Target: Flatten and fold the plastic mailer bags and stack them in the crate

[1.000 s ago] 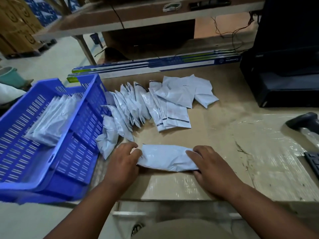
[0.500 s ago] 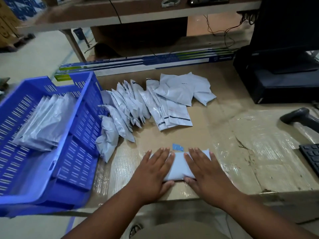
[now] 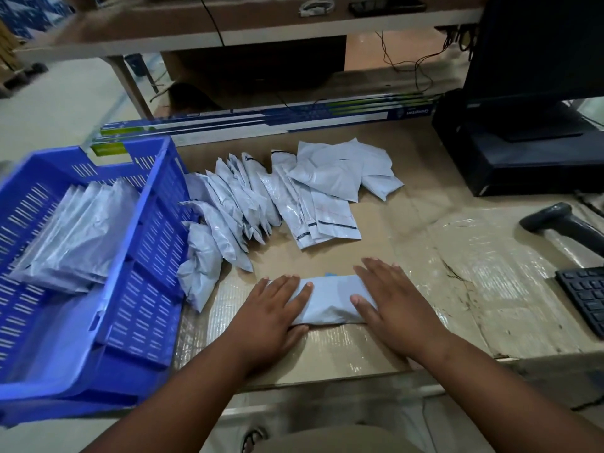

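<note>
Crate (image 3: 143, 256), blue and slotted, sits at the left edge of the surface (image 3: 457, 289), with a stack (image 3: 81, 237) of flattened grey mailers lying inside it against its far-left part. Just right of the crate, a row of loose bags (image 3: 248, 204) leans and overlaps on the surface, fanning toward a looser heap (image 3: 340, 171) at the far middle. Near the front edge lies one folded bag (image 3: 330, 299), flat on the surface, well apart from the crate. Left hand (image 3: 277, 308) lies palm-down on its left end, fingers straight and together, pressing it flat; nothing is gripped. Right hand (image 3: 395, 305) lies palm-down on its right end, fingers also straight and slightly spread, pressing, thumb resting on the bag. A small blue scrap (image 3: 330, 274) peeks out at the bag's far edge. Farther right are a scanner (image 3: 562, 223) and a keyboard (image 3: 588, 299); a dark monitor (image 3: 536, 60) stands at the far right.
</note>
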{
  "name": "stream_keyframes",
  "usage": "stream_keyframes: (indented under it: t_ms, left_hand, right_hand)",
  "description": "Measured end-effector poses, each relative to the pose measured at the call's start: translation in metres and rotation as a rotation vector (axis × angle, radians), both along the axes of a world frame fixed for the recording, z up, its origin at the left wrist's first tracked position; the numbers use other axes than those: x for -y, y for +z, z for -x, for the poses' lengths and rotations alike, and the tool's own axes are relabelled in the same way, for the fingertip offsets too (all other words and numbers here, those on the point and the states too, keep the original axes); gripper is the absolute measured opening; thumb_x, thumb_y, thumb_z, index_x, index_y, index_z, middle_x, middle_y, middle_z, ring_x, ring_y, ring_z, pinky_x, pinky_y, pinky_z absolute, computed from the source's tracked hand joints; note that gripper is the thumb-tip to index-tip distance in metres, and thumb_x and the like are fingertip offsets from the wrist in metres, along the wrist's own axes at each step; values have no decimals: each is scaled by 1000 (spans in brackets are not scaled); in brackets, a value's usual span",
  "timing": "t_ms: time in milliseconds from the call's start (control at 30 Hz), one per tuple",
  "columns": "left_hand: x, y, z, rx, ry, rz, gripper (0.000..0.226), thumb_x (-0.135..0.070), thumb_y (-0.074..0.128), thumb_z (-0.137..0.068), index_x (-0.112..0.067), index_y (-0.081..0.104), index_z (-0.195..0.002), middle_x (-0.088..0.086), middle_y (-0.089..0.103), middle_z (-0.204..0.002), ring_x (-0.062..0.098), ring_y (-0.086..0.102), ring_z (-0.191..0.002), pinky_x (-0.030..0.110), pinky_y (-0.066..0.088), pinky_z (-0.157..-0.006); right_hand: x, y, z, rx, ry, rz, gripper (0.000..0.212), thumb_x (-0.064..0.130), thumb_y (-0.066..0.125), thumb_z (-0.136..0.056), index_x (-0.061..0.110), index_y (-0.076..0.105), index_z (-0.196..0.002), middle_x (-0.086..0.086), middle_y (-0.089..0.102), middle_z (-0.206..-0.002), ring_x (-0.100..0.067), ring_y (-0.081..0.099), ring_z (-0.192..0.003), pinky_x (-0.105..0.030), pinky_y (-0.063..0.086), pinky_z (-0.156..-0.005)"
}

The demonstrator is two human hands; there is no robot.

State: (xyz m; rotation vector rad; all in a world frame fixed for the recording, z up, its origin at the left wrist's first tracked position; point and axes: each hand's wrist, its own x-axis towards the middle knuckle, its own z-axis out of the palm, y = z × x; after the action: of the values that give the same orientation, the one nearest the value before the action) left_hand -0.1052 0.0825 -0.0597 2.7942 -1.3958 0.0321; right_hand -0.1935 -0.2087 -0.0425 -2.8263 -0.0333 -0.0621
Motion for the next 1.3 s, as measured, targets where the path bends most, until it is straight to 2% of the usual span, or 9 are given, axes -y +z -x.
stream_keyframes:
  t_ms: [100,233,500,667,767,833,933,1100,1300]
  left_hand:
    - [0,-2,8,-7,7,10,74,-63,43,-106,-25,29,-167,13,39,-166,33,37,-152,55,30,-124]
    - [3,4,16,-10,17,19,73,-65,41,-106,-24,32,-166,13,41,-165,33,38,-152,56,30,-123]
    - [60,40,26,110,0,168,51,-34,44,-106,-6,60,-145,18,54,-153,34,45,-147,57,30,-124]
    - [99,20,30,-4,107,-203,76,-37,21,-98,-1,21,-165,23,22,-172,39,13,-162,60,4,-129]
    - [104,15,35,24,144,-345,77,-40,13,-101,-1,-14,-161,25,-7,-174,39,-11,-162,60,-11,-127]
    - [105,18,38,38,155,-392,77,-41,12,-102,0,-23,-157,26,-19,-171,40,-20,-160,59,-14,-126]
    - [103,12,37,8,177,-369,80,-42,14,-102,2,-16,-162,30,-18,-170,42,-18,-160,59,-9,-127]
    - [89,-8,33,-86,165,-101,77,-40,33,-101,1,22,-165,26,14,-173,38,12,-162,56,13,-130]
    - [84,-18,33,-118,187,57,73,-38,32,-101,0,31,-163,22,23,-172,33,18,-162,54,18,-130]
  right_hand:
    - [-14,8,-19,34,-17,-47,70,60,19,-106,22,29,-164,-1,20,-174,-17,12,-161,-43,12,-132]
    - [-31,-14,-29,-129,27,0,81,64,5,-101,18,12,-168,-3,4,-177,-17,-2,-163,-45,5,-132]
    - [-36,-41,-27,-95,19,172,75,51,12,-106,7,28,-165,-16,20,-173,-31,17,-161,-58,14,-129]
    - [-33,-47,-26,-90,41,201,71,39,18,-103,6,25,-165,-18,18,-174,-33,14,-162,-60,13,-129]
    - [-35,-49,-28,-73,27,168,70,37,23,-103,7,26,-165,-17,19,-173,-32,15,-162,-58,11,-129]
    - [-35,-49,-28,-66,19,165,70,38,22,-103,7,24,-166,-16,18,-174,-31,13,-162,-57,10,-130]
    - [-34,-46,-27,-77,21,178,70,40,20,-104,7,21,-166,-16,14,-175,-31,10,-162,-56,8,-130]
    - [-33,-48,-27,-67,28,155,72,44,22,-104,6,25,-165,-16,18,-174,-30,14,-162,-56,12,-129]
    - [-30,-46,-24,-85,50,114,73,49,11,-105,11,16,-168,-8,8,-177,-21,4,-163,-52,7,-131]
